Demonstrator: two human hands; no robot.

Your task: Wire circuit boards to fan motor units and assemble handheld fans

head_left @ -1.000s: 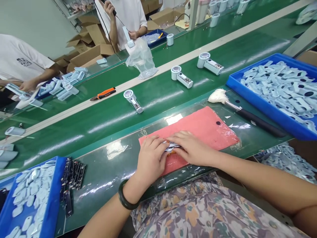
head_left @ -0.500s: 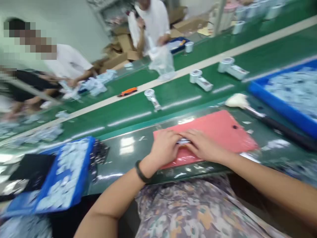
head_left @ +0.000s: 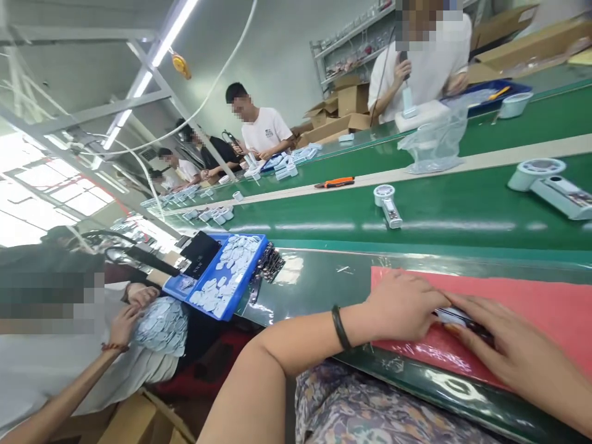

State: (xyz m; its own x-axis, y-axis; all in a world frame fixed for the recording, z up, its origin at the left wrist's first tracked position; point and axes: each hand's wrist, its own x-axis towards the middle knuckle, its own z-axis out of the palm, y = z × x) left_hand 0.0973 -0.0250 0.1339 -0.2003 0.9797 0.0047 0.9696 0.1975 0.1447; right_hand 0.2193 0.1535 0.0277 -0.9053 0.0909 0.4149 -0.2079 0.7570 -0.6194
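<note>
My left hand (head_left: pixel 407 307) and my right hand (head_left: pixel 497 336) meet over a red sheet (head_left: pixel 555 305) on the dark green bench. Between them they grip a small pale blue part with a dark edge (head_left: pixel 449 316). Fingers cover most of it, so its full shape is hidden. Both hands have bent fingers closed around its ends. Beyond the sheet, a pale blue device with a round head and a straight handle (head_left: pixel 391 213) lies on the green conveyor. Another such device (head_left: pixel 557 188) lies further right.
Left of the sheet stands a blue tray (head_left: pixel 246 285) of pale blue pieces, with a pile of dark small parts (head_left: pixel 269 264) beside it. Orange-handled pliers (head_left: pixel 340 182) lie on the conveyor's pale strip. A co-worker's hands (head_left: pixel 127 314) are near at left; several people sit across the conveyor.
The camera view has swung left, bringing the nearby co-worker and the row of people into sight. Both my hands stay together on the small part over the red sheet.
</note>
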